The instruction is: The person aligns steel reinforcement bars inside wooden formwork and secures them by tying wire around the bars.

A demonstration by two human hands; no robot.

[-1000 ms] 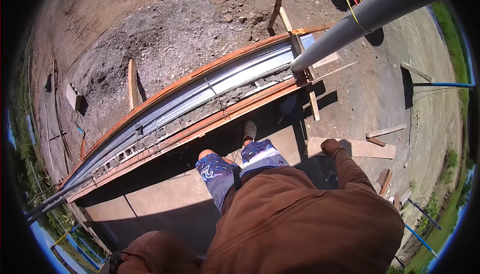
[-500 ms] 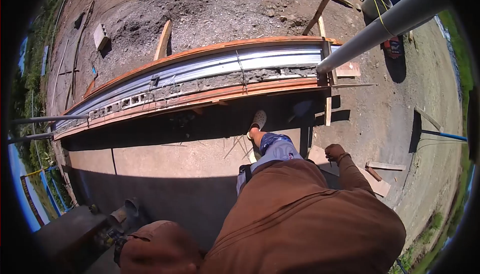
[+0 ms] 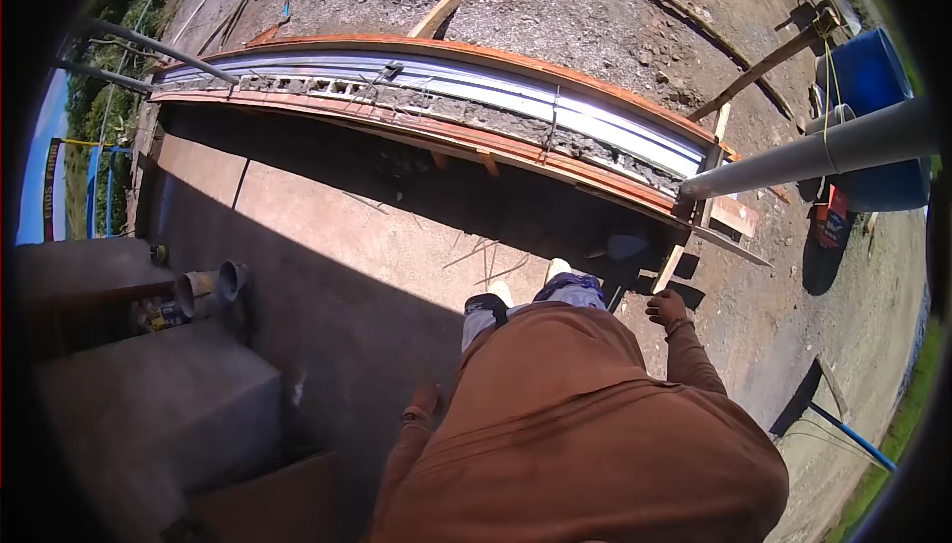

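My right hand point(image 3: 668, 309) hangs beside my right hip with its fingers curled; whatever it may hold is too small to make out. Just past it, a short wooden piece point(image 3: 669, 267) sticks out from the wall's formwork. In shade at my left side is my left hand point(image 3: 424, 399), dark and blurred, its fingers unclear. Ahead runs a long low wall of hollow blocks and rough mortar point(image 3: 456, 119), between orange-brown boards point(image 3: 327, 40) and metal sheeting point(image 3: 585, 126). Thin rebar rises from its top.
A thick grey pole point(image 3: 813, 154) slants from the wall's right end. Beyond stand blue barrels point(image 3: 865, 75). Thin rods point(image 3: 488, 259) lie on the concrete floor point(image 3: 327, 208) by my feet. At left are a concrete block point(image 3: 188, 404) and buckets point(image 3: 196, 293).
My view has turned left, with the wall's left end and the buckets coming further into view. My left hand has appeared. My right hand has moved away from the pale board beside it.
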